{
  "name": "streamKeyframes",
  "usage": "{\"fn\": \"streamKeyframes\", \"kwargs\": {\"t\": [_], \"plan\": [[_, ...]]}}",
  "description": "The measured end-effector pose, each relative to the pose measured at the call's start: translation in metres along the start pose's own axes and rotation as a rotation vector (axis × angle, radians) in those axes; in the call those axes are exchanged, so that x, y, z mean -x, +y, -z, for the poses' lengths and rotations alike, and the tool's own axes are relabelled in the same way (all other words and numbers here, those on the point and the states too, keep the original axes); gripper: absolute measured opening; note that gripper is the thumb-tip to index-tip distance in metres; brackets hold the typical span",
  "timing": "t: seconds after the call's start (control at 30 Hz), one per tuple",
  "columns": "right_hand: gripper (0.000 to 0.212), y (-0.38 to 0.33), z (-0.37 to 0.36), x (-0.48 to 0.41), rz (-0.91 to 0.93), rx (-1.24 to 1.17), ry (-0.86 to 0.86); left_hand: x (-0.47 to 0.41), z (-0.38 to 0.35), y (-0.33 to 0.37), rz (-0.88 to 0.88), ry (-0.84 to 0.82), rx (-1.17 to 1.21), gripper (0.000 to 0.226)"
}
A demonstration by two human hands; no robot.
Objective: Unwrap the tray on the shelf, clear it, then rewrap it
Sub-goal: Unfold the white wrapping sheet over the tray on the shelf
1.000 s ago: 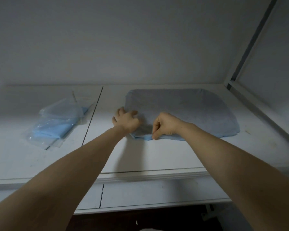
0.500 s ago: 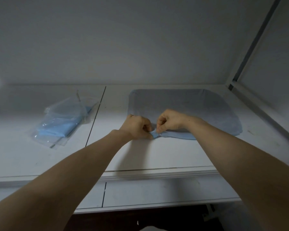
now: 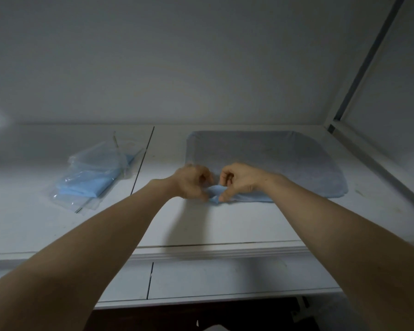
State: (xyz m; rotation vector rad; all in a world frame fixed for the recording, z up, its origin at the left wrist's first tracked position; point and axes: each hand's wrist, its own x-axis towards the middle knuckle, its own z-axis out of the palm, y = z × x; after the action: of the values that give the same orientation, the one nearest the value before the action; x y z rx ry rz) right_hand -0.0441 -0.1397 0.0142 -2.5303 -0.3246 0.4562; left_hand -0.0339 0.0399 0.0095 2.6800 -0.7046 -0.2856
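A tray wrapped in pale blue-grey sheet [image 3: 273, 161] lies flat on the white shelf [image 3: 225, 225], right of centre. At its near left corner a fold of the blue wrap [image 3: 215, 194] is lifted off the shelf. My left hand [image 3: 193, 181] and my right hand [image 3: 239, 179] sit side by side at that corner, both with fingers pinched on the fold. Whatever the tray holds is hidden under the wrap.
A clear plastic bag with folded light blue material [image 3: 93, 177] lies on the left part of the shelf. A dark seam [image 3: 142, 161] splits the shelf surface. A side wall with a metal post [image 3: 359, 75] closes the right. The shelf's front edge [image 3: 215, 252] runs below my forearms.
My left hand went from resting flat on the tray's corner to pinching the wrap's edge beside my right hand. The corner fold has been pulled up and toward me.
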Motion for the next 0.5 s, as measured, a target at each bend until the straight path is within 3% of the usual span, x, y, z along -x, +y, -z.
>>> {"fn": "streamKeyframes", "kwargs": {"t": [0.1, 0.3, 0.47, 0.5], "plan": [[0.014, -0.001, 0.003, -0.003, 0.052, -0.038, 0.034, 0.004, -0.001, -0.009, 0.030, 0.039, -0.189, 0.061], [0.022, -0.004, 0.017, -0.004, 0.013, -0.105, 0.090, 0.002, 0.012, -0.017, 0.000, 0.076, 0.107, 0.024], [0.008, -0.009, 0.023, 0.000, 0.010, -0.180, 0.185, -0.004, 0.035, -0.017, -0.026, 0.154, 0.235, 0.025], [0.014, -0.009, 0.021, 0.002, 0.020, -0.229, 0.195, -0.005, 0.037, -0.016, -0.012, 0.148, 0.236, 0.027]]}}
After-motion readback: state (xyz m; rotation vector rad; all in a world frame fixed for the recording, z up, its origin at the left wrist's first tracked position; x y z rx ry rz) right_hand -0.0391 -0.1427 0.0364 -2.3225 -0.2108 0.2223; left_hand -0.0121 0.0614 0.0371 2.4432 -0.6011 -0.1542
